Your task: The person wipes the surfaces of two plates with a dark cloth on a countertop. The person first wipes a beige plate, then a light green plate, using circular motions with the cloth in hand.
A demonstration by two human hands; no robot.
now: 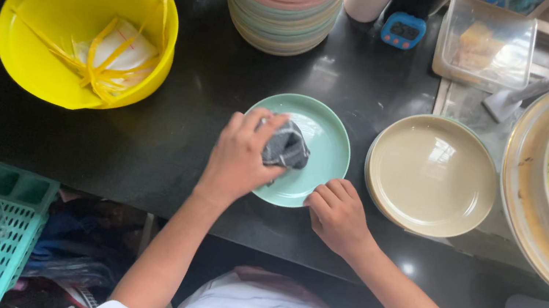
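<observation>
Downward view: the left hand is closed around a dark cloth, pressing it onto a small green plate on the black counter. The right hand, fingers curled, pins the plate's near rim. Hard wiping could probably skid the plate into the beige plate just beside it.

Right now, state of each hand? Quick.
Left hand: closed on a dark cloth, pressing it onto the green plate.
Right hand: fingers curled, holding nothing, resting at the green plate's near rim.
</observation>
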